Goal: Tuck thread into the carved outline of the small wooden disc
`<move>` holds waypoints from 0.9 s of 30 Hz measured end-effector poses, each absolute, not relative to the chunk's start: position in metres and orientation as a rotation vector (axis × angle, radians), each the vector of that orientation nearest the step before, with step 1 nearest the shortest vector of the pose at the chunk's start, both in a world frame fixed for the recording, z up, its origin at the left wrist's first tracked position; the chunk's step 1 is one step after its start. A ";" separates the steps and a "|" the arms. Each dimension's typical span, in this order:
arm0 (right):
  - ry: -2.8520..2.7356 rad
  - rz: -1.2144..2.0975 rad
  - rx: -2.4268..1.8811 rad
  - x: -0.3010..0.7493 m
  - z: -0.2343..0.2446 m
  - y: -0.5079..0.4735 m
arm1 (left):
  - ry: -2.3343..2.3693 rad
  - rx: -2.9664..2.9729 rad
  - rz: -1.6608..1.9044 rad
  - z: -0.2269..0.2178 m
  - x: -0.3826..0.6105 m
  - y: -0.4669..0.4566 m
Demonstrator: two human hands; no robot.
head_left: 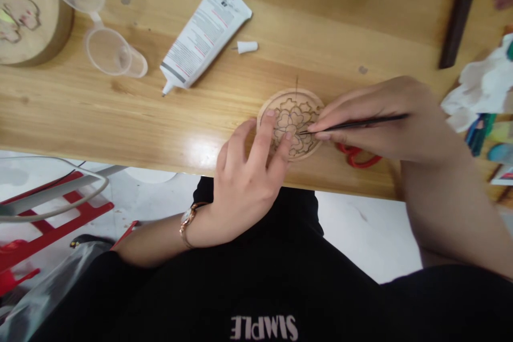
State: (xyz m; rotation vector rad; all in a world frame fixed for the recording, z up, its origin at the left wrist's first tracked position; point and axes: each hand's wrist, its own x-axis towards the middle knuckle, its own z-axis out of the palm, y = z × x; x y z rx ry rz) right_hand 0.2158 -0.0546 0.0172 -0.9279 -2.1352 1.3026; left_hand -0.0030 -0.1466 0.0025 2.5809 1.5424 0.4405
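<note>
A small round wooden disc point(294, 107) with a wire flower outline lies near the front edge of the wooden table point(120, 112). My left hand point(248, 176) rests on it, fingers spread, with fingertips pressing its left and lower part. My right hand point(385, 117) is closed in a pinch on thin black tweezers point(360, 124), whose tip touches the middle of the flower pattern. A watch sits on my left wrist.
A white glue tube point(206, 32) lies uncapped behind the disc, its small cap point(246, 47) beside it. Clear plastic cups point(114, 51) and a larger wooden piece point(24, 21) are at the far left. Red scissor handles point(358, 157) peek from under my right hand. Crumpled paper and coloured items point(487, 112) are on the right.
</note>
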 end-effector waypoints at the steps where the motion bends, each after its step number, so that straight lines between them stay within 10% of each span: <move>1: -2.138 1.312 -0.935 0.216 0.017 -0.054 | 1.543 2.595 0.447 0.003 -0.003 -0.146; 27: -2.263 1.554 -1.024 0.206 0.030 -0.027 | 1.565 2.663 0.409 0.002 -0.003 -0.146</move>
